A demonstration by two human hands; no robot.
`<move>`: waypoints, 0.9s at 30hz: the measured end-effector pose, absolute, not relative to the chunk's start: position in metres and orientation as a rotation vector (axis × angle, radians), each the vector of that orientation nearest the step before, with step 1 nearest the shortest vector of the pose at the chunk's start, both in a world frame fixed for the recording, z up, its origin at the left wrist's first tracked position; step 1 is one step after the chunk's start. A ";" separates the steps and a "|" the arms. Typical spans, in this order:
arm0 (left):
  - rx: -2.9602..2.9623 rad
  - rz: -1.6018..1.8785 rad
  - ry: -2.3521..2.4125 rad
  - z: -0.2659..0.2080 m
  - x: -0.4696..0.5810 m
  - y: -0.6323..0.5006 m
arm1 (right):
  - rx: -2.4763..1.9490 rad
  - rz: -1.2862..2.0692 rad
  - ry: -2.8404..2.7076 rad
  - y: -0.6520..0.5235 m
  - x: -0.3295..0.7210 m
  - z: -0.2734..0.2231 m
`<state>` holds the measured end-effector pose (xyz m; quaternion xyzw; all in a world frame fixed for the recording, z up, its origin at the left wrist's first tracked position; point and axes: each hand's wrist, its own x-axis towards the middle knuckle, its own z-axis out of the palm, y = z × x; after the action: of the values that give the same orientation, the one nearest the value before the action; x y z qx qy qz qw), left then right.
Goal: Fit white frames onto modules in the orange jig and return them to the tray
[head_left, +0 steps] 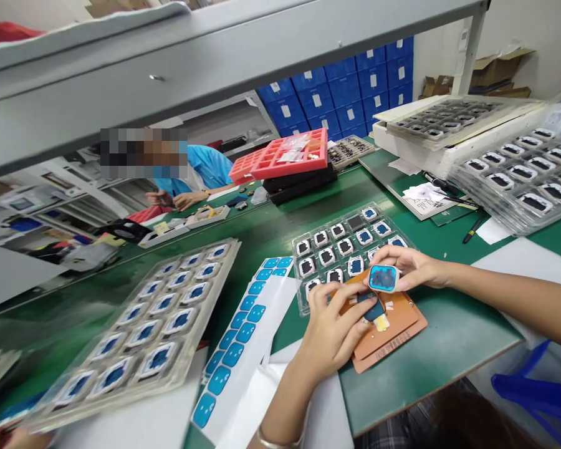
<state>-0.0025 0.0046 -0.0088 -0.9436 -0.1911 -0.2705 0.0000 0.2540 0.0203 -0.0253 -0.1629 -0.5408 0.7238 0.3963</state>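
Observation:
My right hand (414, 269) pinches a small rounded-square frame with a bright blue face (383, 278), tilted toward me above an orange fixture plate (395, 343). My left hand (334, 321) reaches over the plate with fingers stretched out. Its fingertips touch a dark blue rounded piece (373, 310) set in the plate's middle. Just behind stands a clear tray (303, 299) of white-rimmed frames, some with black centres and some blue; my right hand covers part of it. Left of the plate lies a white sheet (273, 312) bearing rows of blue rounded stickers (234, 353).
Another tray of frames (161, 305) is at the left, with a blurred hand (23, 436) at its corner. Stacked trays (518, 187), a black pen (473, 229) and papers lie right. Across the bench, a person in blue (210, 165) works near a red compartment tray (280, 156).

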 end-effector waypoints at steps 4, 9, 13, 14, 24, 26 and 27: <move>-3.068 -0.914 -0.504 -0.005 -0.004 0.004 | -0.391 1.846 -1.346 0.020 0.253 -0.024; -3.113 -0.916 -0.469 -0.003 -0.004 0.005 | -0.377 1.851 -1.336 0.020 0.253 -0.025; -3.088 -0.917 -0.475 -0.003 -0.003 0.005 | -0.403 1.841 -1.324 0.021 0.254 -0.028; -3.081 -0.920 -0.471 -0.004 -0.002 0.005 | -0.411 1.840 -1.318 0.021 0.254 -0.029; -3.008 -0.862 -0.439 -0.005 0.000 0.005 | -0.917 1.264 -1.436 0.042 0.266 -0.028; -2.998 -0.841 -0.455 -0.007 -0.001 0.005 | -1.036 1.126 -1.459 0.052 0.268 -0.031; -2.995 -0.830 -0.462 -0.008 -0.001 0.005 | -1.085 1.076 -1.473 0.057 0.268 -0.032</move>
<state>-0.0012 0.0047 -0.0079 -0.9532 -0.1471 -0.2643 -0.0001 0.2677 0.0570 -0.0317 -0.4464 -0.6058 0.4425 0.4879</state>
